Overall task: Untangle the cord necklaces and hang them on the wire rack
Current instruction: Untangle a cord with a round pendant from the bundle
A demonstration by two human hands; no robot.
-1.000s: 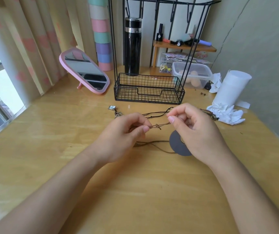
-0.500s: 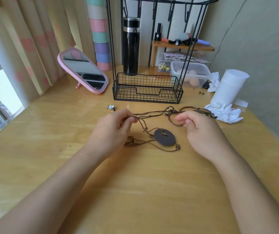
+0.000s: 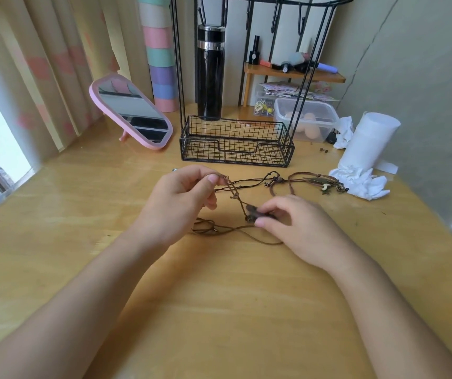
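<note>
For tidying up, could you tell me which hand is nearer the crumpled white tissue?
Right. The right hand sits left of the crumpled white tissue; the left hand is farther left.

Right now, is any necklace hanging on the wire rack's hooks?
No, every hook on the wire rack is bare; the cord necklaces lie on the table.

Tabletop (image 3: 219, 310) near hands open; wire rack (image 3: 235, 143) and mirror (image 3: 132, 110) block behind.
</note>
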